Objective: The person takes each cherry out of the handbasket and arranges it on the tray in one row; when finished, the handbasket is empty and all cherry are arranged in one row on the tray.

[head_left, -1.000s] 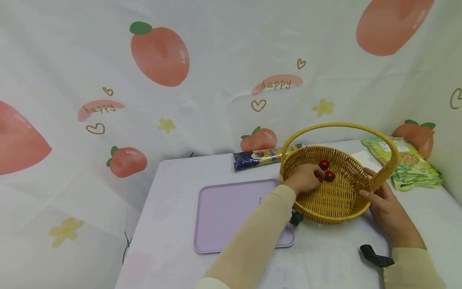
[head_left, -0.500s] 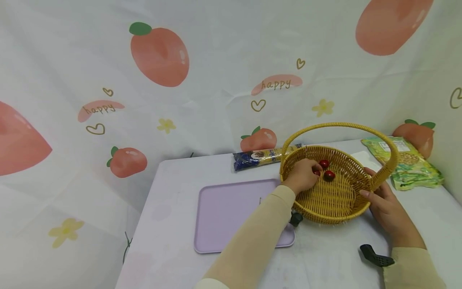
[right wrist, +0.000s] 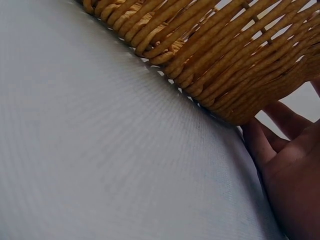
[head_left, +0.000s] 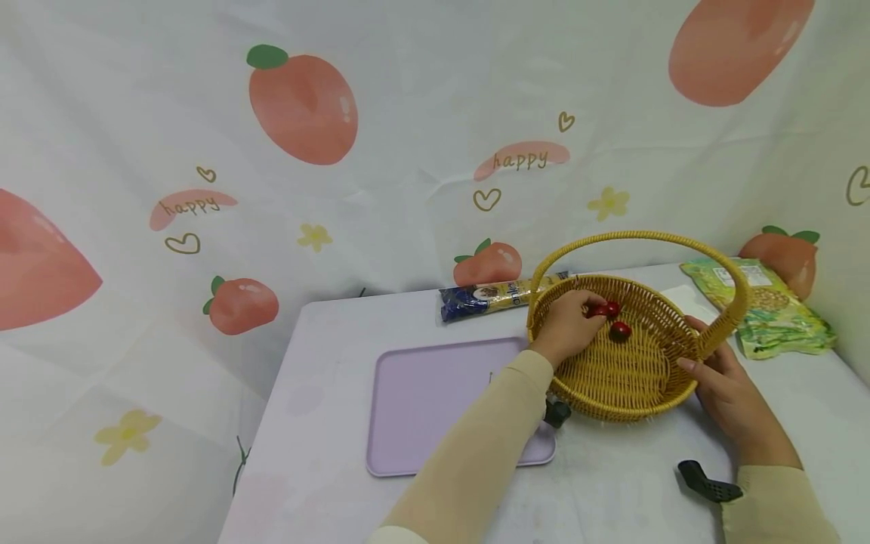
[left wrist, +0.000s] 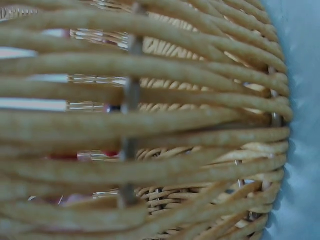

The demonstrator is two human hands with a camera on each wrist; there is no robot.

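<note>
A yellow woven basket (head_left: 628, 381) with a tall arched handle stands on the table. Reaching over its left rim, my left hand (head_left: 568, 326) pinches a red cherry (head_left: 598, 310) inside. Two more cherries lie close by: one (head_left: 613, 308) just behind the fingertips, another (head_left: 620, 331) nearer the basket's middle. My right hand (head_left: 732, 393) grips the right rim, thumb over the edge below the handle's foot. The right wrist view shows that hand's fingers (right wrist: 287, 120) against the outer wicker wall (right wrist: 235, 55). Wicker fills the left wrist view, hiding the left hand.
Left of the basket lies a lilac tray (head_left: 414, 408), partly under my left sleeve; a thin stem (head_left: 491, 376) shows there. Behind is a blue and gold packet (head_left: 482, 297). Green and yellow bags (head_left: 768, 306) lie at the back right, beside a white sheet.
My left hand has shifted slightly backward inside the basket, bringing its cherry next to the rear one. The basket and right hand have stayed put.
</note>
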